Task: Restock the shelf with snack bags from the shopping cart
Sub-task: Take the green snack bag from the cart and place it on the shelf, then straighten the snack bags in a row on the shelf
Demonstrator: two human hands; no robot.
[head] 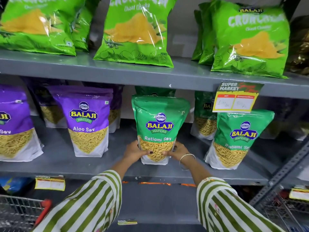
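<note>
Holding the green snack bag [158, 129] upright on the middle shelf [117, 171], right of the purple bag [88, 121]: left hand [135, 150] and right hand [178, 150] clasped round its lower corners. Probably light, crinkly, slippery; best gripped low.

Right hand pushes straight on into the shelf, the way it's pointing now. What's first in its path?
Probably the second green bag standing behind the held Ratlami Sev pouch that the right hand grips; how far apart they stand is unclear.
</note>
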